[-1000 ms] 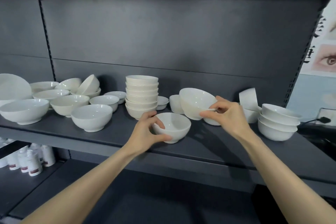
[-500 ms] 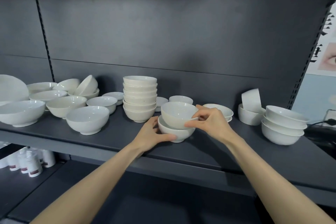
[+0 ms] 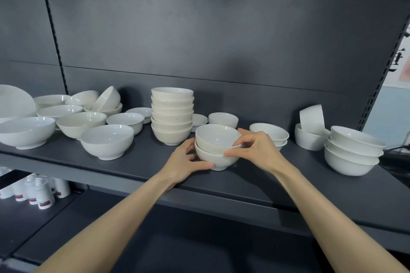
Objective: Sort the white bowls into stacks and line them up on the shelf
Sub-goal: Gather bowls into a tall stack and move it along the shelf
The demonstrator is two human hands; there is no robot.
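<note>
Two white bowls sit nested on the dark shelf (image 3: 137,162), a little in front of its middle. My right hand (image 3: 255,150) pinches the rim of the upper bowl (image 3: 216,137), which lies inside the lower bowl (image 3: 213,158). My left hand (image 3: 186,163) cups the lower bowl's left side, thumb near its foot. Just left of them stands a tall stack of several bowls (image 3: 172,115).
Loose bowls of mixed sizes (image 3: 106,141) crowd the shelf's left part. A small bowl (image 3: 223,118) and shallow dishes (image 3: 269,133) lie behind my hands. At the right stand a three-bowl stack (image 3: 352,150) and a bowl holding a tilted cup (image 3: 310,126). White bottles (image 3: 42,193) fill the lower shelf.
My right hand brought a bowl from the right and lowered it into the bowl my left hand holds. The two bowls now sit nested on the shelf.
</note>
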